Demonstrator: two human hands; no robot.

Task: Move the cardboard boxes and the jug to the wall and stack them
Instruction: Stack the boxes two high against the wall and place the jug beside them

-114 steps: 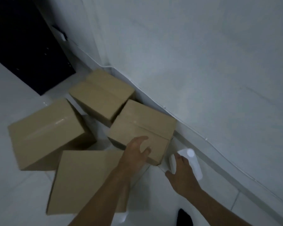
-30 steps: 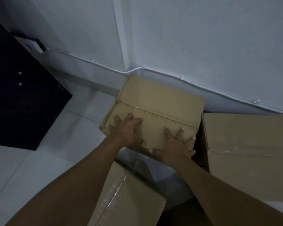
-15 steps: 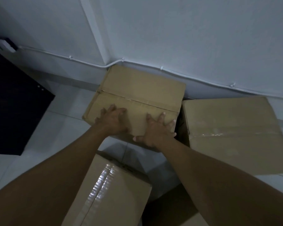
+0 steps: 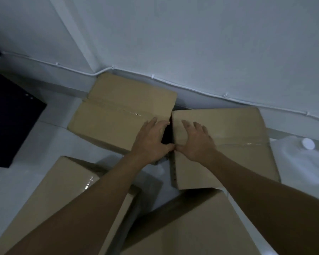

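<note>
Two boxes sitting by the wall [image 4: 191, 43]: left box [image 4: 118, 115], right box [image 4: 228, 144], jug [image 4: 302, 159] beyond. Left hand [image 4: 151, 142] and right hand [image 4: 195, 142] lying spread, flat on facing corners. Worth pressing evenly, closing the gap, squaring before stacking.

Two boxes sit by the wall [image 4: 191, 34], the left box [image 4: 118, 115] and the right box [image 4: 228, 140], with only a thin dark gap [image 4: 167, 133] between them. Two near boxes [image 4: 59, 203] crowd the floor [image 4: 35, 144], and the jug [image 4: 300, 159] blocks the right.
</note>
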